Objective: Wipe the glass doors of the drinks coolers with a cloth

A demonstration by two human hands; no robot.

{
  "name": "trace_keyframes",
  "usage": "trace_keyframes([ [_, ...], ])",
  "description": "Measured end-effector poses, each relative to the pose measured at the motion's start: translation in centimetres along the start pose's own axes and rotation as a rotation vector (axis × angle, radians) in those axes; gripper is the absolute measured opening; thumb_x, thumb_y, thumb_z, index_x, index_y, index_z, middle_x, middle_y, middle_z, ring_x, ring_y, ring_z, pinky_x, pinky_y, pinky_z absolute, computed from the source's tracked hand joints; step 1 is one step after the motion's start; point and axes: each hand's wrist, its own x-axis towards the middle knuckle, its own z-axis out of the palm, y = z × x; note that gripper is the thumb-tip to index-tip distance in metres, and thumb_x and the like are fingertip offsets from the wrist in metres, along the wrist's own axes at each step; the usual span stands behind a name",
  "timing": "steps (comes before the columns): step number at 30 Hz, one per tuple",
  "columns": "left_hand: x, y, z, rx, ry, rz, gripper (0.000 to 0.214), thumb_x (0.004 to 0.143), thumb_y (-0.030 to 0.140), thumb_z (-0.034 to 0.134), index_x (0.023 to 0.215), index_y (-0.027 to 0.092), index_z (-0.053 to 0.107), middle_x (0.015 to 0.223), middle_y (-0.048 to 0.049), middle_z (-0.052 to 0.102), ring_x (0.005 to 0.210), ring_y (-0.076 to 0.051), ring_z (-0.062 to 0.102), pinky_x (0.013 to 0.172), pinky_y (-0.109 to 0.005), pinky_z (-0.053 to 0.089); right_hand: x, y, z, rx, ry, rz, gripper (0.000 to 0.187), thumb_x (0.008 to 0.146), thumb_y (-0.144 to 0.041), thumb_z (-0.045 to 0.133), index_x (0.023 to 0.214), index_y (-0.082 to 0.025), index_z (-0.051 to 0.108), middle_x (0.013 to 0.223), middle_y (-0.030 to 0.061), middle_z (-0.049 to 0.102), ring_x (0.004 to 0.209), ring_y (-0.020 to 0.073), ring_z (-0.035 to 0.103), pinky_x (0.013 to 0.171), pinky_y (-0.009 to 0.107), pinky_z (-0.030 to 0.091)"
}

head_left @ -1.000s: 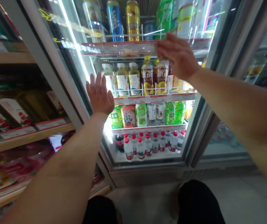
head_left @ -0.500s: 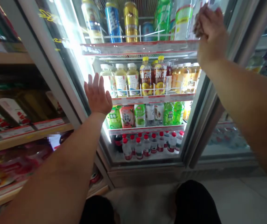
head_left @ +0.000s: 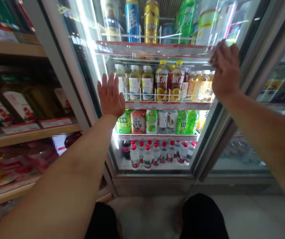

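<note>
My left hand (head_left: pixel 111 96) lies flat, fingers stretched upward, against the glass door (head_left: pixel 142 171) of a lit drinks fridge, near its left edge. Higher up at the right side, my right hand (head_left: pixel 226 71) is closed and pressed to the same glass. Under its fingers shows part of a crumpled, brownish cloth (head_left: pixel 214 58); most of it is hidden. Behind the pane, tea bottles with white caps (head_left: pixel 135 83) stand near my left hand. Bottles with yellow caps (head_left: pixel 161 81) are in the middle of that shelf.
Cans (head_left: pixel 151 21) and large bottles fill the top shelf. Lower down are green bottles (head_left: pixel 181 122) and red-capped water bottles (head_left: pixel 147 157). A metal door frame (head_left: pixel 234 99) runs along the right. Wooden shelves (head_left: pixel 28 132) with bottles stand at left. My knees (head_left: pixel 202 215) show below.
My right hand has slid down the glass with the cloth, from the top shelf's level to just below it. My left hand stays flat on the pane. The view has shifted slightly.
</note>
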Motion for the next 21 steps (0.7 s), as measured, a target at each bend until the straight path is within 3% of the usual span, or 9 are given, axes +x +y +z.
trace_keyframes([
  [2, 0.0, -0.1, 0.0, 0.013, -0.001, 0.011, 0.076, 0.107, 0.066, 0.040, 0.169, 0.023, 0.035, 0.180, -0.0016, 0.025, 0.169, -0.030, 0.001, 0.140, -0.057, -0.009, -3.1, -3.0, 1.1, 0.044, -0.135, -0.119, 0.051, 0.113, -0.034, 0.036, 0.162, -0.038, 0.051, 0.164, -0.0029, 0.052, 0.158, 0.0286, 0.041, 0.131, 0.064, 0.038],
  [4, 0.0, -0.2, 0.2, 0.048, 0.009, 0.032, 0.074, 0.108, 0.062, 0.039, 0.170, 0.021, 0.033, 0.180, -0.0021, 0.025, 0.169, -0.028, 0.001, 0.140, -0.056, -0.009, -5.4, -5.6, 1.9, 0.087, -0.283, -0.222, 0.049, 0.112, -0.027, 0.037, 0.152, -0.042, 0.061, 0.148, -0.0050, 0.068, 0.143, 0.0225, 0.060, 0.121, 0.053, 0.054],
  [7, -0.1, -0.2, 0.3, 0.107, 0.016, 0.070, 0.071, 0.106, 0.047, 0.042, 0.170, 0.017, 0.031, 0.179, -0.0078, 0.027, 0.169, -0.027, -0.001, 0.140, -0.057, -0.006, -3.5, -6.4, 1.9, 0.089, -0.383, -0.295, 0.045, 0.111, -0.025, 0.040, 0.145, -0.035, 0.068, 0.149, -0.0015, 0.067, 0.151, 0.0245, 0.052, 0.127, 0.053, 0.046],
  [9, -0.1, 0.0, 0.2, 0.122, 0.020, 0.085, 0.072, 0.103, 0.038, 0.044, 0.170, 0.015, 0.032, 0.178, -0.0107, 0.029, 0.169, -0.027, -0.001, 0.139, -0.057, -0.004, 0.1, -5.5, 1.6, 0.020, -0.271, -0.194, 0.046, 0.112, -0.025, 0.038, 0.150, -0.027, 0.064, 0.157, 0.0025, 0.061, 0.158, 0.0275, 0.041, 0.132, 0.059, 0.036],
  [11, -0.1, 0.3, 0.1, 0.109, 0.032, 0.070, 0.072, 0.101, 0.035, 0.046, 0.169, 0.017, 0.034, 0.177, -0.0102, 0.032, 0.169, -0.027, 0.003, 0.139, -0.055, -0.003, 2.8, -5.0, 1.7, -0.030, -0.151, -0.061, 0.049, 0.112, -0.026, 0.038, 0.158, -0.031, 0.054, 0.166, -0.0010, 0.049, 0.164, 0.0258, 0.029, 0.135, 0.059, 0.030],
  [13, -0.1, 0.7, -0.1, 0.079, 0.034, 0.038, 0.071, 0.100, 0.033, 0.049, 0.169, 0.020, 0.037, 0.176, -0.0086, 0.034, 0.169, -0.027, 0.007, 0.139, -0.053, -0.003, 2.8, -6.0, 2.5, -0.002, -0.107, -0.055, 0.050, 0.111, -0.029, 0.040, 0.159, -0.032, 0.054, 0.167, -0.0016, 0.048, 0.164, 0.0262, 0.028, 0.135, 0.059, 0.029],
  [15, -0.1, 1.1, -0.2, 0.056, 0.022, 0.014, 0.070, 0.099, 0.032, 0.050, 0.168, 0.021, 0.038, 0.176, -0.0085, 0.034, 0.168, -0.028, 0.008, 0.139, -0.054, -0.004, 0.6, -8.1, 3.6, 0.093, -0.206, -0.189, 0.047, 0.110, -0.030, 0.041, 0.152, -0.034, 0.062, 0.160, -0.0007, 0.057, 0.160, 0.0271, 0.038, 0.132, 0.060, 0.035],
  [18, 0.0, 1.5, -0.5, 0.027, 0.007, -0.006, 0.067, 0.102, 0.032, 0.050, 0.168, 0.023, 0.040, 0.176, -0.0069, 0.035, 0.168, -0.028, 0.009, 0.139, -0.055, -0.003, -1.5, -10.9, 4.8, 0.197, -0.525, -0.400, 0.049, 0.108, -0.027, 0.038, 0.145, -0.042, 0.067, 0.151, -0.0081, 0.065, 0.151, 0.0216, 0.052, 0.128, 0.054, 0.045],
  [21, 0.0, 1.7, -0.6, 0.028, 0.005, -0.017, 0.063, 0.105, 0.033, 0.048, 0.168, 0.024, 0.041, 0.176, -0.0049, 0.034, 0.168, -0.026, 0.009, 0.139, -0.053, -0.004, 1.5, -11.3, 5.3, 0.173, -0.433, -0.342, 0.049, 0.108, -0.026, 0.040, 0.150, -0.033, 0.064, 0.157, -0.0029, 0.059, 0.158, 0.0254, 0.042, 0.132, 0.058, 0.035],
])
